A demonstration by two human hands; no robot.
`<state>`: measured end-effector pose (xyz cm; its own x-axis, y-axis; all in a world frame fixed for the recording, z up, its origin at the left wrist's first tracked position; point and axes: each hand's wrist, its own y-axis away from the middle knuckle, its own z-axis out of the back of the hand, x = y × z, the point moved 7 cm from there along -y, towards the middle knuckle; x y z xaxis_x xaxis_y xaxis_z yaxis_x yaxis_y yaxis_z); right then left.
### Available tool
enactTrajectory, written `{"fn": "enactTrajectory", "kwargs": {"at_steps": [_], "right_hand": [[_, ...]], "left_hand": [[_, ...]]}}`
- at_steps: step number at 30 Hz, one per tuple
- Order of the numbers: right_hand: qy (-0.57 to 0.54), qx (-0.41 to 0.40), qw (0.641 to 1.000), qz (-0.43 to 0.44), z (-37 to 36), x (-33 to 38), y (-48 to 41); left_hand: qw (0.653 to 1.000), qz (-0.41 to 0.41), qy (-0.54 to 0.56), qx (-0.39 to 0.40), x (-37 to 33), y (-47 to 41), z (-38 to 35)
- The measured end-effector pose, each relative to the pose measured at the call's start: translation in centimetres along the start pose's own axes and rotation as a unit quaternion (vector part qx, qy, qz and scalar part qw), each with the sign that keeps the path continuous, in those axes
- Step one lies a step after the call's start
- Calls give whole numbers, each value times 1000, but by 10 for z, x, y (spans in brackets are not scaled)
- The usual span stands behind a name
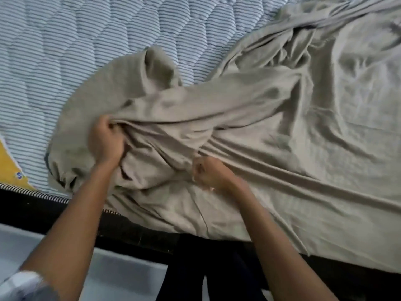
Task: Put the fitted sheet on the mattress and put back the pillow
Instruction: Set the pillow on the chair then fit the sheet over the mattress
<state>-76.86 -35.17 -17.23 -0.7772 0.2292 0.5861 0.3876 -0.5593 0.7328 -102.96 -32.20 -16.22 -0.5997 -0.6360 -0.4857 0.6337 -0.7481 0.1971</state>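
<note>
A beige fitted sheet lies rumpled across the right and middle of a quilted, blue-striped mattress. Its gathered elastic corner bunches near the mattress's front left edge. My left hand is shut on a fold of the sheet near that bunched corner. My right hand is fisted around another fold a little to the right, close to the front edge. Part of the sheet hangs over the mattress's near side. No pillow is in view.
The mattress's left half is bare, with a yellow label at its front left corner. Its dark side panel runs along the near edge. Light grey floor and my dark trouser legs show below.
</note>
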Motion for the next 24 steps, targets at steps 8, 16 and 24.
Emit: {"fn": "enactTrajectory", "kwargs": {"at_steps": [8,16,24], "right_hand": [[-233,-298,924,-51,100,-33,9],[-542,-384,733,-145,142,-91,23],[-418,-433,715,-356,109,-153,32]], "left_hand": [[992,-83,-85,31,-110,-9,-42],[612,-213,-174,741,-246,166,-108],[964,-155,-90,195,-231,11,-154]]}}
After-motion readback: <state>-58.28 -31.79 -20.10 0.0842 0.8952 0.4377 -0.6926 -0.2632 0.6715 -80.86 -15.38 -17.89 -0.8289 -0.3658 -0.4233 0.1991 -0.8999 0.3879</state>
